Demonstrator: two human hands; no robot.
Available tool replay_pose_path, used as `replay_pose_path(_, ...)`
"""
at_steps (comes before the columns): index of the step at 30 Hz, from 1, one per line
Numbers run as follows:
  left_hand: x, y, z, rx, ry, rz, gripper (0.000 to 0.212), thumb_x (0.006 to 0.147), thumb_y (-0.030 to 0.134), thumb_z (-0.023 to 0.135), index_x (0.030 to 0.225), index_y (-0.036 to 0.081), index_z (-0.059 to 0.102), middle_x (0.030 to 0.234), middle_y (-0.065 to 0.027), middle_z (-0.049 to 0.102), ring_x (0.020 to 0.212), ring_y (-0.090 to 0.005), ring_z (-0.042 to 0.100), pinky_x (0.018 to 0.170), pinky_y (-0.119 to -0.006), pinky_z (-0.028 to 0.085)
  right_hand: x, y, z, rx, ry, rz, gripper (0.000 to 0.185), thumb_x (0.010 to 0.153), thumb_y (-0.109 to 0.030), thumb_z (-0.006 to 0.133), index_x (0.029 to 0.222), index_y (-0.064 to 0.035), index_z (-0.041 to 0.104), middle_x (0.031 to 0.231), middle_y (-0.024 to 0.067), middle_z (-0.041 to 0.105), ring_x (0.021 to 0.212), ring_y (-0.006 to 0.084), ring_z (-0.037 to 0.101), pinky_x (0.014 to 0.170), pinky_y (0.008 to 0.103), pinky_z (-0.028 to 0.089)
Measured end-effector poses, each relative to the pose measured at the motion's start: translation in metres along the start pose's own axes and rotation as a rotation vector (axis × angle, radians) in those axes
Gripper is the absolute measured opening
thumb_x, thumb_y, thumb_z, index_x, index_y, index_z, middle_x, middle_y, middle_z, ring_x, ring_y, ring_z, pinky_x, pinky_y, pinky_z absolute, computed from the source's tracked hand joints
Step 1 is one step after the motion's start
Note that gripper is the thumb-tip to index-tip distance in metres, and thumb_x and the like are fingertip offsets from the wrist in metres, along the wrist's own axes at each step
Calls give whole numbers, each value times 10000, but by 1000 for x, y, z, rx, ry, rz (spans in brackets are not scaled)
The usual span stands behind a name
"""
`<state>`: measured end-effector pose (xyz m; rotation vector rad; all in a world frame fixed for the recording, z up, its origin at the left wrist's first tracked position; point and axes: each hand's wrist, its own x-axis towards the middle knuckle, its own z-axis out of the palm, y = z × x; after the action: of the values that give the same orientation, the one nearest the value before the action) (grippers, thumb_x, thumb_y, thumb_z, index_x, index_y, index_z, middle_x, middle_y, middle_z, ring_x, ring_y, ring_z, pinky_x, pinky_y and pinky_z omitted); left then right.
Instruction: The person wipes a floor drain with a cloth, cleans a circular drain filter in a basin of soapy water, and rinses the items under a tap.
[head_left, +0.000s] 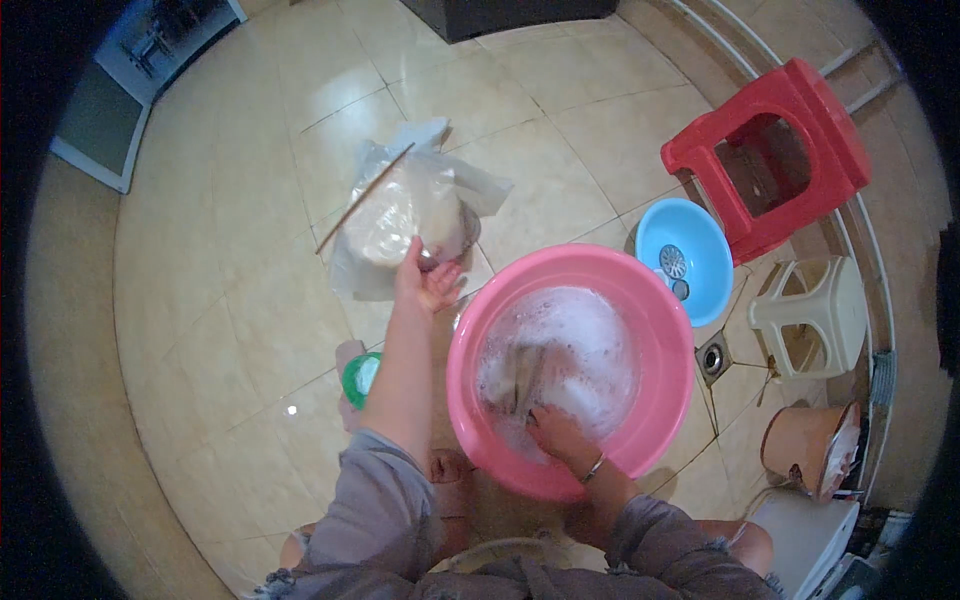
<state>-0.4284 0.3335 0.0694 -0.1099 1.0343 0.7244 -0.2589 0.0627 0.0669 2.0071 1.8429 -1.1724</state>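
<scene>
A pink plastic basin (574, 484) stands on the floor before me, holding sudsy water (577, 330). A greyish-brown item (521, 375), perhaps cloth, lies partly under the suds. My right hand (559, 435) dips its fingertips in at the near side, close to that item; whether it grips it is hidden. Left of the basin, my left hand (431, 277) is held out with fingers apart and nothing in it. It overlaps the near edge of a translucent plastic bag (397, 210) with pale contents. A thin brown stick (364, 199) lies across the bag.
A blue basin (709, 292) with a round metal strainer (672, 261) sits beyond the pink one. Right are a red plastic stool (817, 142), a cream stool (847, 319), a floor drain (712, 360) and an orange-brown bucket (799, 446). A green container (351, 382) is beside my left forearm.
</scene>
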Motion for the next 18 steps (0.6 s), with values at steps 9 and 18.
replay_pose_path(9, 21, 81, -14, -53, 28, 306, 942, 583, 667, 528, 1244, 82, 196, 1139, -145, 364, 1018, -252, 362, 876, -466, 260, 4, 7, -8, -78, 225, 66, 287, 768, -268, 460, 932, -38, 510, 952, 152, 481, 893, 294, 465, 720, 428, 384)
replay_pose_path(18, -26, -5, 4, 1359, 235, 997, 444, 804, 375, 439, 1013, -15, 479, 921, -163, 541, 826, -255, 536, 721, -332, 414, 63, -8, 3, -47, 123, -192, 217, 748, -243, 496, 872, -72, 547, 926, 148, 525, 811, 275, 532, 674, 394, 423)
